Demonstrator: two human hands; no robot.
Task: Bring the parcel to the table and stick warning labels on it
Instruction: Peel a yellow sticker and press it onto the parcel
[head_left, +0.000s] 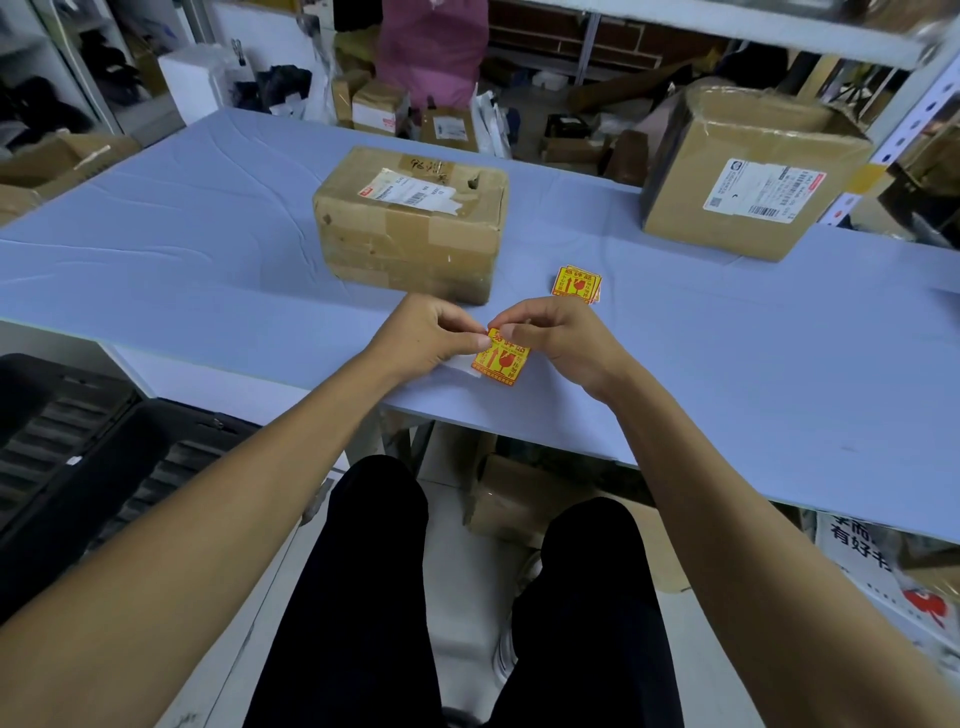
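Note:
A taped brown cardboard parcel (410, 223) with a white shipping label on top sits on the pale blue table (208, 244), just beyond my hands. Both hands pinch the top edge of one yellow-and-red warning label (503, 359) over the table's front edge. My left hand (431, 332) grips its upper left corner, where white backing paper shows below. My right hand (550, 338) grips its upper right part. A small stack of the same labels (576, 284) lies on the table to the right of the parcel.
A larger cardboard box (748, 171) with a white label stands at the table's back right. Shelving, boxes and bags crowd the far side. A black ribbed case (104, 447) lies on the floor at my left; another box (514, 499) sits under the table.

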